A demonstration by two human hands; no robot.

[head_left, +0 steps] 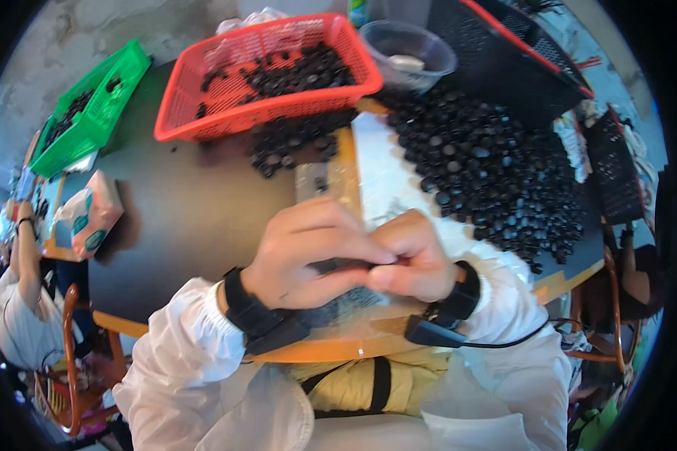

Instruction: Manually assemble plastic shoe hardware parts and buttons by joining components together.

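Note:
My left hand and my right hand meet over the near part of the table, fingertips pinched together. A dark patch shows between the left thumb and fingers; whatever they grip is too small and too covered to name. Beneath the hands lies clear plastic with small dark bits, partly hidden. To the right spreads a big heap of small black round pieces, bordering a white sheet. A smaller cluster of black pieces sits beyond my left hand.
A red basket with black pieces stands at the back, beside a clear plastic tub. Left are a green basket and a tissue pack. A black crate rises behind the heap. Other people sit at both sides.

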